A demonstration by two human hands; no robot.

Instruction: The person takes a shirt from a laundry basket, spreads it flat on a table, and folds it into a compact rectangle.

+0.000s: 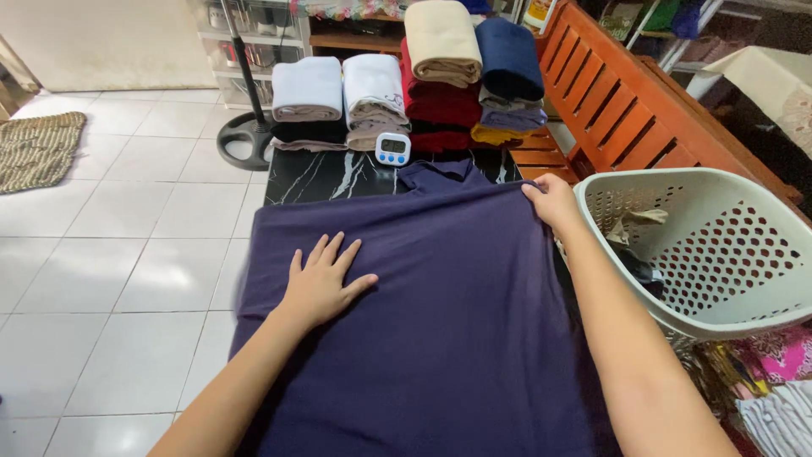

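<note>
Holding crumpled clothes [636, 227], white perforated laundry basket [744, 279] beside right hand [554, 201]

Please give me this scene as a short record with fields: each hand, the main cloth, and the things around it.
left hand: left hand lies flat, fingers spread, on the dark purple shirt
right hand: right hand pinches the shirt's far right edge
shirt: spread over the black marble table, collar at the far side
behind shirt: small white timer; folded clothes stacks
right side: white laundry basket with clothes inside; wooden bench
floor: white tiles
</note>
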